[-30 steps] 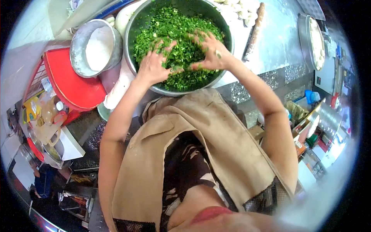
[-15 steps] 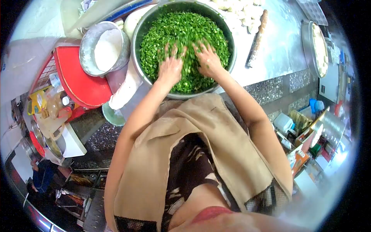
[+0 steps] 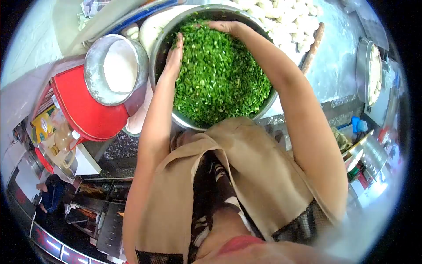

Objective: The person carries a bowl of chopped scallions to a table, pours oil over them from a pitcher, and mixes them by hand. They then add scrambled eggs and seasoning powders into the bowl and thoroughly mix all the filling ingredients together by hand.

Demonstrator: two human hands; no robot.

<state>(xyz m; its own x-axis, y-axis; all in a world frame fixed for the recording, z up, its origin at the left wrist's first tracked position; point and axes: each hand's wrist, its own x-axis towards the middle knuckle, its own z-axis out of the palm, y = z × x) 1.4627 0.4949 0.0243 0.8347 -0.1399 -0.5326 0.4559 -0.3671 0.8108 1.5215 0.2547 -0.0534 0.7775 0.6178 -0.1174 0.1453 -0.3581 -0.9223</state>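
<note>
A large metal bowl (image 3: pixel 269 105) holds a heap of finely chopped greens (image 3: pixel 215 75), which look like chives or scallions. My left hand (image 3: pixel 175 56) lies along the left side of the heap, fingers stretched toward the far rim and flecked with green bits. At the far side, my right hand (image 3: pixel 224 27) reaches across the bowl and rests against the greens, its fingers extended and partly covered. Both hands touch the heap's far left part without gripping any tool.
Left of the bowl stands a metal pot (image 3: pixel 94 72) of white powder beside a red surface (image 3: pixel 90 112). Many dough pieces (image 3: pixel 285 20) and a rolling pin (image 3: pixel 314 46) lie at the right. Farther right is a round pan (image 3: pixel 364 72). Another person (image 3: pixel 52 193) shows at lower left.
My hands have moved from the middle of the greens to the far left part of the bowl. The greens are now pushed into a mound, baring some of the bowl's left inner wall.
</note>
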